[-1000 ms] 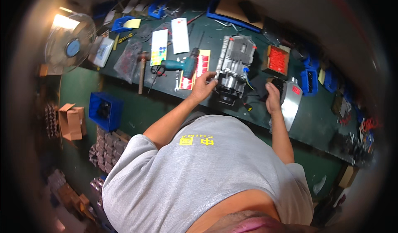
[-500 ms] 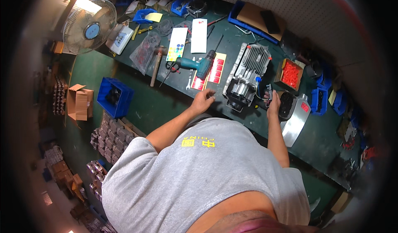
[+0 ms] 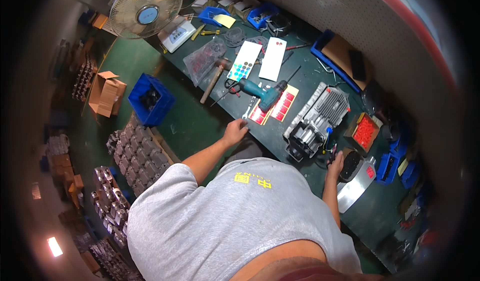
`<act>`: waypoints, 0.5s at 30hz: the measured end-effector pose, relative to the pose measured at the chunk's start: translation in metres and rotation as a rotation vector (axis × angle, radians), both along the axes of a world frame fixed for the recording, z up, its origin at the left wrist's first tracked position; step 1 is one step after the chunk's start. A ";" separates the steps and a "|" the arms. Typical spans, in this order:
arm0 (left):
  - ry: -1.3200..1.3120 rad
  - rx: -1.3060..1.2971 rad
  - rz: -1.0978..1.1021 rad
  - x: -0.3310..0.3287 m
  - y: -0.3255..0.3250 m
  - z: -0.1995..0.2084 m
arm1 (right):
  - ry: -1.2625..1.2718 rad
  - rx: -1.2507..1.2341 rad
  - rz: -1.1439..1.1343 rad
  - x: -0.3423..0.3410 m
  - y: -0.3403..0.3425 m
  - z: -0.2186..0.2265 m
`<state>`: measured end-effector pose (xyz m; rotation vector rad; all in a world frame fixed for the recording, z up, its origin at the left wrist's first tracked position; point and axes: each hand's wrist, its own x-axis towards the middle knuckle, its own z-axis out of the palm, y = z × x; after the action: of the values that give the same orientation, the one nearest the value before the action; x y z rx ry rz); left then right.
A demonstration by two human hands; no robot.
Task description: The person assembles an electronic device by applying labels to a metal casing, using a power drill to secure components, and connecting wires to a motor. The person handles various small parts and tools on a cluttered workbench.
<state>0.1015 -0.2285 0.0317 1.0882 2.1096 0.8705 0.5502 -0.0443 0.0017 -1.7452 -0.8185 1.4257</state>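
Note:
My right hand [image 3: 336, 167] is closed on a small dark part with wires [image 3: 331, 157], beside the lower right end of a grey finned motor unit [image 3: 320, 118]. Fingers hide much of that part, so its exact kind is unclear. The motor unit lies on the green workbench [image 3: 272, 137], with a blue-capped lead and thin wires at its right side. At the bench's front edge hovers my left hand [image 3: 235, 132], holding nothing, its fingers loosely bent and apart. Nearest to it are a wrench [image 3: 248, 109] and red-and-white label sheets [image 3: 283, 106] under a teal power drill [image 3: 265, 93].
Right of the motor stand a box of red pieces [image 3: 364, 133], a dark container [image 3: 351, 165], a silver metal cover [image 3: 356, 191] and blue bins [image 3: 387, 167]. A hammer [image 3: 214, 83] lies left of the drill. A fan [image 3: 147, 15] and a blue crate [image 3: 151, 101] are farther left.
The whole view has swung, so the bench appears farther right and lower. My right hand still holds the small dark part, now tilted differently. My left hand stays at the bench edge.

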 end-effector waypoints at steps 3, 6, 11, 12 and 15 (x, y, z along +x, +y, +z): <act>0.030 -0.012 0.009 -0.043 0.018 -0.001 | -0.017 0.053 -0.105 -0.001 -0.014 0.002; 0.103 0.038 -0.012 -0.102 0.049 0.001 | -0.095 0.093 -0.237 -0.011 -0.035 0.016; 0.171 0.254 0.122 -0.229 0.128 0.022 | -0.252 -0.026 -0.406 -0.027 -0.075 0.033; 0.161 0.338 0.141 -0.255 0.143 0.030 | -0.270 -0.032 -0.392 -0.028 -0.084 0.034; 0.323 0.162 0.281 -0.318 0.196 0.046 | -0.326 -0.038 -0.390 -0.032 -0.118 0.026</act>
<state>-0.2167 -0.0325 0.0779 1.0887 2.5414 1.0721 0.5185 -0.1626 0.0279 -2.0632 -0.5708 0.9192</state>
